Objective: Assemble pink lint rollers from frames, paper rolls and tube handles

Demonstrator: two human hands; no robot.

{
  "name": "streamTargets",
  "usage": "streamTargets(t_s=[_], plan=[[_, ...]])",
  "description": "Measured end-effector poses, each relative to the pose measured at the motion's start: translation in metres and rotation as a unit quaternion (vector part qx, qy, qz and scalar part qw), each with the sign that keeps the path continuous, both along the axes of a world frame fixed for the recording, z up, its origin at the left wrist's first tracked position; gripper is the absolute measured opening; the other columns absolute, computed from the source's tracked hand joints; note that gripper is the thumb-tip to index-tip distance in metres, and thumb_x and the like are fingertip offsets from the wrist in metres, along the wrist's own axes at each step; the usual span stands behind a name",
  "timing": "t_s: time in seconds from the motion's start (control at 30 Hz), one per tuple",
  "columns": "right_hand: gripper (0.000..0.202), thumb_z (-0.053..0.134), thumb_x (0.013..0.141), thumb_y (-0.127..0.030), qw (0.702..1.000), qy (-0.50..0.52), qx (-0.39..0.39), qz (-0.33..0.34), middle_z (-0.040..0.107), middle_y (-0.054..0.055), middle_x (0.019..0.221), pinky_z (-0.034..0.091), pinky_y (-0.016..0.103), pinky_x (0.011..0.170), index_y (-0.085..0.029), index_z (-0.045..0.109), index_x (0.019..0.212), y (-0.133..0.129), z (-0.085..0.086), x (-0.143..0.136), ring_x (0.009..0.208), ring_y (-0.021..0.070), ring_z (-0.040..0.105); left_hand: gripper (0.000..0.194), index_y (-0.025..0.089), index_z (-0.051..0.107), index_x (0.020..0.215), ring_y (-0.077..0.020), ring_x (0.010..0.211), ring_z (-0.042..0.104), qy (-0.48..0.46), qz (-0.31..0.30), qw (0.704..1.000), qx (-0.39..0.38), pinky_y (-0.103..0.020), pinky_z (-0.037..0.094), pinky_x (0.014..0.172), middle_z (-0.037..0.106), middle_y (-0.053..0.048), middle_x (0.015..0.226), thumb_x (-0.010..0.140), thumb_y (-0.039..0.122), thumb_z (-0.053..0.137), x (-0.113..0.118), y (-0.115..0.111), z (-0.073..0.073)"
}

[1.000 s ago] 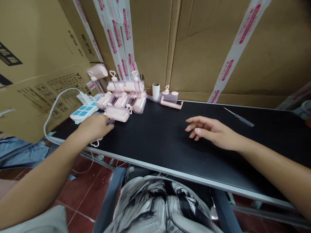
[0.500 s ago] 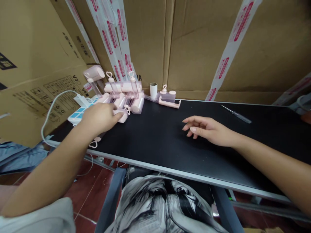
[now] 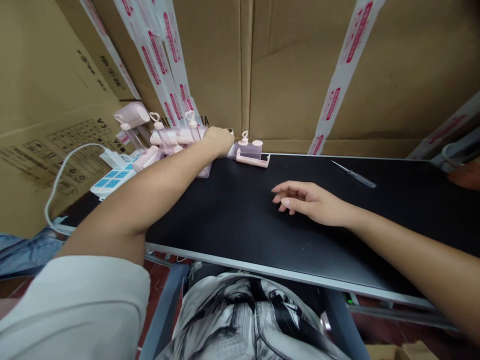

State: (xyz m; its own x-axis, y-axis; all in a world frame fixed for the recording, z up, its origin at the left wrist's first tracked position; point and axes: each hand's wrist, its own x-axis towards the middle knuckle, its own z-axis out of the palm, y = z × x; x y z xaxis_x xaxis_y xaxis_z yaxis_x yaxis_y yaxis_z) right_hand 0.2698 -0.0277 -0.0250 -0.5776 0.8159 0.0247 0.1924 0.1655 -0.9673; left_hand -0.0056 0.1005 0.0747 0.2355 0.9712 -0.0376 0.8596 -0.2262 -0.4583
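Note:
My left hand point(image 3: 220, 142) is at the back of the table, against a white tube point(image 3: 231, 132) whose rim peeks out beside it. Its fingers are hidden behind the back of the hand, so a grip cannot be made out. Just right of it lie a translucent pink case point(image 3: 250, 149) with a heart-shaped loop and a pale pink frame-like piece point(image 3: 253, 160). Under and behind my left forearm are several pink cases point(image 3: 165, 136), partly covered. My right hand point(image 3: 302, 200) hovers over or rests on the black table, fingers loosely bent and apart, holding nothing.
A screwdriver point(image 3: 354, 175) lies on the black table point(image 3: 240, 215) toward the right. A white and blue power strip point(image 3: 114, 177) with a cable sits at left. Cardboard point(image 3: 285, 75) walls the back and left. Part of another person's hand point(image 3: 465, 175) shows at the right edge.
My left hand has left the small pink piece among the cases and moved right and back to the white tube. My right hand has stayed nearly still; the view has shifted slightly.

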Motion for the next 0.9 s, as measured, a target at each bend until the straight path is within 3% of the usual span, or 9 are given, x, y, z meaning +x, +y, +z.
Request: streamTargets(t_s=[0.17,0.27,0.43,0.57,0.63,0.73,0.83,0.9], plan=[[0.048,0.084,0.086,-0.056,1.0,0.009,-0.001,0.008,0.077,0.008,0.104,0.061,0.034,0.072,-0.021,0.074,0.118,0.0,-0.002,0.001,0.084,0.0192,0.072,0.038,0.014,0.084,0.117,-0.037,0.118,0.073,0.009,-0.038,0.999,-0.007,-0.048,0.053,0.099,0.079,-0.023,0.121,0.094,0.008,0.054,0.005,0.0,-0.025],[0.048,0.084,0.087,-0.055,1.0,0.012,-0.001,0.008,0.077,0.008,0.104,0.061,0.034,0.071,-0.021,0.074,0.118,0.001,-0.003,0.001,0.084,0.0185,0.071,0.037,0.015,0.085,0.111,-0.0358,0.113,0.072,-0.01,-0.052,0.998,-0.014,-0.045,0.05,0.095,0.08,-0.021,0.111,0.096,0.008,0.052,0.006,-0.008,-0.032],[0.048,0.085,0.086,-0.055,1.0,0.003,-0.001,0.002,0.078,0.008,0.105,0.061,0.033,0.07,-0.02,0.074,0.117,0.001,-0.002,-0.001,0.084,0.0188,0.072,0.033,0.017,0.083,0.109,-0.0322,0.109,0.072,-0.018,-0.079,0.997,-0.018,-0.041,0.047,0.093,0.079,-0.017,0.104,0.096,0.007,0.053,0.005,-0.009,-0.028],[0.047,0.085,0.085,-0.057,1.0,0.003,0.003,-0.014,0.079,0.008,0.099,0.059,0.032,0.064,-0.021,0.075,0.113,0.001,-0.001,-0.003,0.08,0.0198,0.073,0.029,0.013,0.081,0.107,-0.0334,0.118,0.068,-0.023,-0.091,0.994,0.059,-0.042,0.044,0.098,0.077,-0.019,0.115,0.097,0.008,0.054,0.005,-0.001,-0.01],[0.049,0.086,0.084,-0.058,0.999,0.021,-0.003,-0.029,0.078,0.008,0.099,0.059,0.031,0.062,-0.021,0.073,0.115,0.002,-0.001,-0.004,0.079,0.0204,0.074,0.029,0.011,0.08,0.109,-0.0356,0.124,0.065,-0.016,-0.15,0.982,0.111,-0.043,0.042,0.099,0.074,-0.021,0.123,0.098,0.01,0.053,0.009,-0.006,0.001],[0.062,0.086,0.083,-0.063,0.994,0.072,-0.014,-0.079,0.077,0.007,0.106,0.062,0.032,0.061,-0.024,0.065,0.127,0.004,-0.001,-0.004,0.076,0.0191,0.075,0.025,0.014,0.078,0.113,-0.0322,0.117,0.067,-0.004,-0.294,0.948,0.122,-0.041,0.04,0.098,0.075,-0.017,0.117,0.099,0.016,0.058,0.026,-0.031,0.005],[0.071,0.084,0.081,-0.07,0.986,0.116,-0.018,-0.119,0.075,0.005,0.107,0.063,0.032,0.059,-0.027,0.059,0.133,0.006,-0.001,-0.004,0.074,0.0183,0.075,0.023,0.016,0.075,0.116,-0.0266,0.098,0.071,-0.001,-0.428,0.899,0.094,-0.038,0.04,0.087,0.078,-0.013,0.104,0.101,0.021,0.059,0.054,-0.065,-0.01],[0.067,0.084,0.08,-0.072,0.986,0.119,-0.002,-0.116,0.074,0.003,0.096,0.062,0.031,0.057,-0.024,0.063,0.123,0.008,0.0,-0.002,0.069,0.0174,0.073,0.023,0.016,0.076,0.111,-0.0243,0.093,0.071,-0.012,-0.482,0.871,0.091,-0.038,0.039,0.083,0.078,-0.011,0.097,0.104,0.022,0.055,0.069,-0.078,-0.022]])
